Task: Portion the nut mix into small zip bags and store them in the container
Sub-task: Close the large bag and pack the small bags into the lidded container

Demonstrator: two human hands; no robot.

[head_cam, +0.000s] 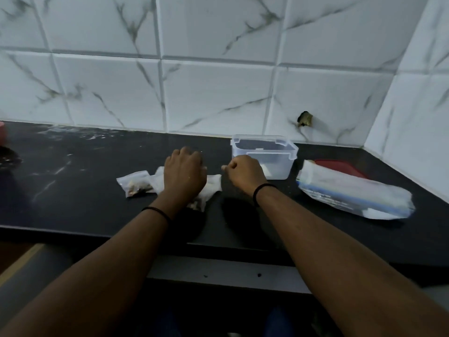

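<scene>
On the black counter (85, 190), my left hand (184, 171) lies knuckles-up on a small zip bag (212, 184) with nuts in its near end. Its fingers curl down over the bag's far edge, and the fingertips are hidden. My right hand (245, 171) is curled just right of that bag, thumb and finger pinching a pale bit at the bag's upper right corner. A second small zip bag of nuts (136, 183) lies flat to the left. The clear plastic container (286, 148) stands open behind my right hand, something white at its bottom.
A pack of zip bags (352, 193) lies at the right, with a red lid (340, 165) behind it. The tiled wall (218, 93) runs along the counter's back and right side. A pink object (2, 132) shows at the far left edge.
</scene>
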